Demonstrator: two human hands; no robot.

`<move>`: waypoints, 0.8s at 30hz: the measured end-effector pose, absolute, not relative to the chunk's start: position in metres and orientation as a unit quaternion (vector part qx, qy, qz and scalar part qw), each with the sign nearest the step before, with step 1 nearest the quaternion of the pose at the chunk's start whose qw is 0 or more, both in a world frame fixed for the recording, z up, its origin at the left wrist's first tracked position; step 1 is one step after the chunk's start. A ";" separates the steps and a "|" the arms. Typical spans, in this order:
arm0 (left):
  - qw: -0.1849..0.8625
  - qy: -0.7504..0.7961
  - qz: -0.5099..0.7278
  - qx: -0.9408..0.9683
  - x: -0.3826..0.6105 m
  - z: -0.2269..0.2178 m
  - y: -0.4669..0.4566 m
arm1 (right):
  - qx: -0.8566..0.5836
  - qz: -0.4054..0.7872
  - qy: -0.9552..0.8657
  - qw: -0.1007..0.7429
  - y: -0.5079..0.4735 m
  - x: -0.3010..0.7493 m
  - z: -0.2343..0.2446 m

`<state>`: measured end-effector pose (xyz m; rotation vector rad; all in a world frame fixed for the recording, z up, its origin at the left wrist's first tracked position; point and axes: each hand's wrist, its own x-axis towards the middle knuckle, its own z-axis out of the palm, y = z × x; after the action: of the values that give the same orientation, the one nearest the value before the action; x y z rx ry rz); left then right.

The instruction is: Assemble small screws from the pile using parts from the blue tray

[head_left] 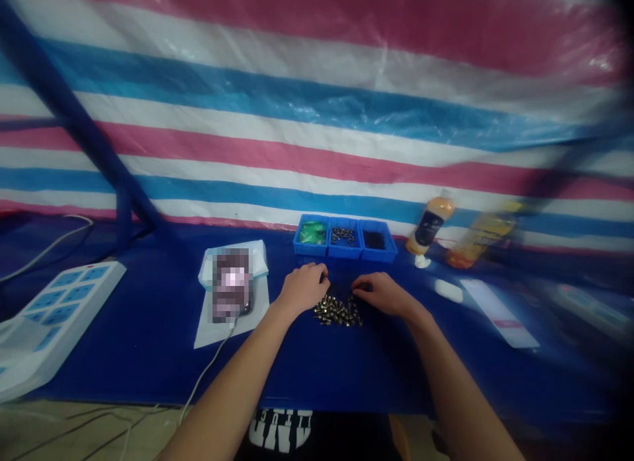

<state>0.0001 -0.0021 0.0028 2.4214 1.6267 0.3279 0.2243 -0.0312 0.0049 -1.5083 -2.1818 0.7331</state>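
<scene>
A pile of several small metal screws [339, 312] lies on the blue table cover [148, 335] in front of me. My left hand [302, 288] rests knuckles-up just behind the pile's left side, fingers curled in. My right hand [381, 293] sits behind the pile's right side, fingers also curled toward the middle. What either hand pinches is hidden. Beyond them stands a row of three blue bins [345, 237], holding green pieces, metal parts and dark parts.
A phone [231, 283] on white paper lies to the left with a cable running off the table edge. A white power strip [44, 316] sits far left. Two orange bottles [430, 222] lie at the right, beside a white slip [498, 312].
</scene>
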 end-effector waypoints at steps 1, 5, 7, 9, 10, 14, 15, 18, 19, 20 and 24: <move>0.103 0.551 0.110 0.821 0.000 0.003 -0.002 | -0.534 0.252 -0.784 0.194 -0.031 0.224 0.005; 0.106 0.552 0.103 0.820 0.000 0.003 -0.002 | -0.514 0.264 -0.795 0.185 -0.033 0.222 0.009; 0.106 0.552 0.105 0.820 0.000 0.003 -0.002 | -0.503 0.273 -0.801 0.175 -0.035 0.222 0.010; 0.105 0.551 0.107 0.821 0.000 0.002 -0.002 | -0.495 0.267 -0.809 0.169 -0.035 0.221 0.009; 0.105 0.551 0.107 0.821 0.000 0.002 -0.002 | -0.491 0.263 -0.813 0.168 -0.035 0.221 0.008; 0.105 0.553 0.105 0.820 0.000 0.003 -0.001 | -0.488 0.238 -0.823 0.164 -0.032 0.221 0.003; 0.105 0.553 0.103 0.820 0.000 0.003 -0.001 | -0.491 0.230 -0.824 0.166 -0.031 0.221 0.002; 0.102 0.552 0.098 0.822 0.000 0.003 -0.002 | -0.497 0.201 -0.825 0.176 -0.029 0.220 -0.002; 0.100 0.551 0.097 0.823 0.000 0.003 -0.002 | -0.499 0.191 -0.826 0.177 -0.029 0.219 -0.003; 0.099 0.551 0.097 0.823 0.000 0.003 -0.002 | -0.501 0.183 -0.827 0.177 -0.029 0.219 -0.004; 0.098 0.548 0.096 0.825 -0.001 0.004 -0.002 | -0.500 0.168 -0.829 0.184 -0.030 0.217 -0.004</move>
<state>-0.0010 -0.0022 0.0038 2.4414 1.6216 0.2832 0.2169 -0.0296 -0.0041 -1.4089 -2.3380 0.4745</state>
